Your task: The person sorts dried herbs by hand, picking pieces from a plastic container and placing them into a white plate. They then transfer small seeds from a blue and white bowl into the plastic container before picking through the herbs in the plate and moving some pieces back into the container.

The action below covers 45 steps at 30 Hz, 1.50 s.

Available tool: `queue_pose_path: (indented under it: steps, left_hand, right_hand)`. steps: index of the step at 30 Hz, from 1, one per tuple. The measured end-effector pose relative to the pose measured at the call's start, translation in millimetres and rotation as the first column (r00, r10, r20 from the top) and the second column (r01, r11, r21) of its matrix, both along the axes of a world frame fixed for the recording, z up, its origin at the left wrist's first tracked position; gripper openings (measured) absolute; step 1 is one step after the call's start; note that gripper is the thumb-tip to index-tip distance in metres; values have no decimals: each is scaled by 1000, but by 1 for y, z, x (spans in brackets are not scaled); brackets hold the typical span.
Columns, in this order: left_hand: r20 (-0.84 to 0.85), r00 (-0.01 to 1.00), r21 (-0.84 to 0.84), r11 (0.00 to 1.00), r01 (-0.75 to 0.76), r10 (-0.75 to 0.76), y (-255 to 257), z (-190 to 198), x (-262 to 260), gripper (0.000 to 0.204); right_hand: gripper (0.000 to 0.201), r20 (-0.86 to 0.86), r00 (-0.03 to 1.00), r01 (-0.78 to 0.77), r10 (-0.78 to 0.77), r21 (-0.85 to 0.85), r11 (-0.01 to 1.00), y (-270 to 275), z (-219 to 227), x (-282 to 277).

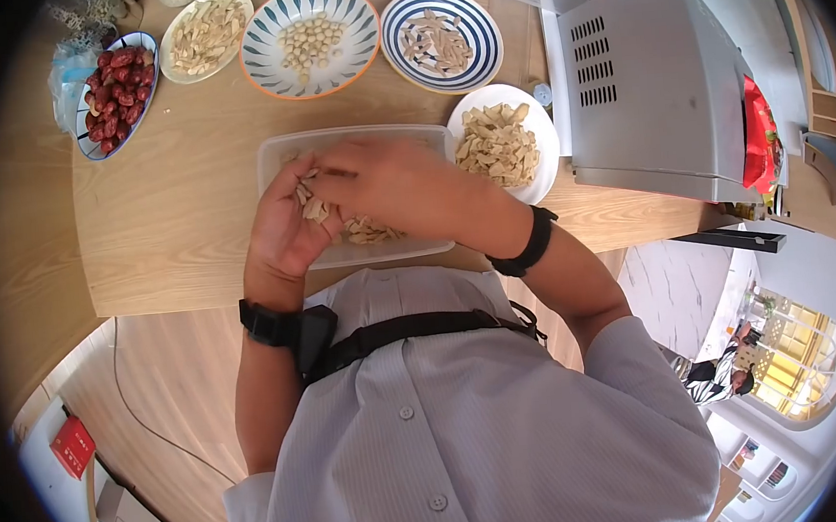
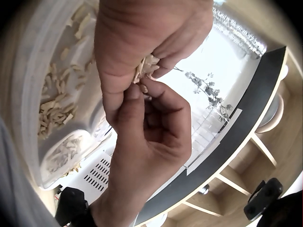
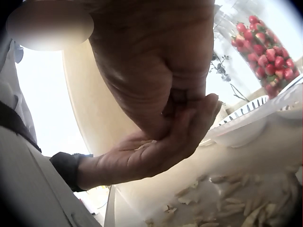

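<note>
My left hand (image 1: 288,227) is palm up over a translucent plastic tub (image 1: 436,245), holding a small bunch of pale dried slices (image 1: 315,208). My right hand (image 1: 397,186) reaches across from the right, its fingertips at the left hand's fingers. In the left wrist view its thumb and forefinger pinch at a small pale piece (image 2: 144,88), just below the bunch of slices (image 2: 147,67) in the left hand. More pale pieces (image 2: 59,109) lie in the tub below. In the right wrist view the hands' overlap hides the pinched piece.
Around the tub stand a white plate (image 1: 550,167) of dried slices, a striped plate (image 1: 491,59) of pale strips, a patterned bowl (image 1: 265,62) of round pale seeds, a cream plate (image 1: 239,2) of slices and a dish of red dates (image 1: 118,93). A grey appliance (image 1: 645,91) stands at right.
</note>
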<state>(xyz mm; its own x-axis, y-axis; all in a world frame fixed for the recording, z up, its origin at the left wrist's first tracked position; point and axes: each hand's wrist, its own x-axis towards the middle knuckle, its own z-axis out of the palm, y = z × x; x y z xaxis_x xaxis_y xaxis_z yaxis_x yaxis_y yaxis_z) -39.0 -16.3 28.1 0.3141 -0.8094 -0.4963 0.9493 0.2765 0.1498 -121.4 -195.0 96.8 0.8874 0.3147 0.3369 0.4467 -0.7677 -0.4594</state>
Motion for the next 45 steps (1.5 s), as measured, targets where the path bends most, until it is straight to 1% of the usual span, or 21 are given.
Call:
queue_pose_path:
  steps: [2,5,8,11,12,14,15,17,20,23,26,27,29,32,35,36,38,40,42,44,45]
  left_hand:
    - [16,1000,-20,1000,3,-3,-3,4,0,29]
    - [7,1000,-22,1000,-10,11,-1,0,0,34]
    - [13,1000,-135,991,0,2,-2,1,-1,34]
    - [-19,1000,-182,983,20,-24,-3,6,1,33]
    - [-21,999,-220,975,26,-31,-4,6,1,35]
    - [-23,999,-292,956,34,-43,-4,6,3,37]
    - [-14,999,-271,962,41,-47,-4,6,3,40]
    - [5,998,-228,972,56,-56,-7,8,2,46]
    - [38,998,-290,955,57,-48,-10,17,-1,56]
    - [66,995,-249,964,93,-79,-13,27,0,60]
    - [52,996,-243,966,87,-76,-16,31,-2,61]
    - [59,995,-243,966,88,-76,-16,33,-2,61]
    - [75,994,-240,967,89,-73,-16,35,-2,61]
    - [84,994,-255,963,94,-74,-14,29,-1,62]
    - [76,995,-265,960,87,-69,-13,30,-2,62]
    - [68,996,-269,960,80,-63,-13,30,-2,62]
    - [51,998,-274,960,60,-48,-11,28,-3,62]
    - [36,998,-260,964,53,-45,-13,29,-3,58]
    - [30,999,-277,960,47,-40,-13,23,-2,55]
    - [30,999,-317,948,26,-18,-6,7,-1,52]
    - [29,999,-291,956,29,-22,-4,6,-1,49]
  right_hand:
    - [18,-71,997,-25,29,51,998,-6,-1,2]
    - [21,-118,991,-34,63,231,972,-15,0,1]
    - [22,-38,999,-27,38,259,966,-16,-6,0]
    - [22,-22,999,-34,42,286,958,-16,-4,-1]
    - [20,-56,998,10,10,350,937,-17,-3,-2]
    - [18,-131,991,99,-41,469,878,-17,-3,-5]
    - [17,-203,977,165,-59,561,811,-16,-5,-7]
    - [15,-348,935,307,-66,705,640,-15,-10,-10]
    - [14,-323,929,359,-178,681,638,-32,0,-10]
    - [13,-241,860,506,-450,515,692,-69,-4,-3]
    - [14,-151,821,566,-551,348,747,-117,-17,7]
    - [13,-132,823,562,-552,325,760,-127,-20,11]
    - [13,-95,829,553,-551,282,784,-144,-23,19]
    - [14,-57,845,535,-532,76,841,-164,-37,31]
    - [15,99,861,507,-498,-130,852,-162,-42,32]
    - [16,89,851,523,-517,-68,849,-158,-42,31]
    - [17,62,833,548,-550,59,835,-124,-26,26]
    - [24,61,931,350,-361,139,926,-92,-16,15]
    - [29,142,978,161,-156,-28,987,-56,-6,-1]
    - [23,135,986,99,-100,14,995,-27,-3,-4]
    - [22,134,989,64,-68,33,997,-18,-2,-4]
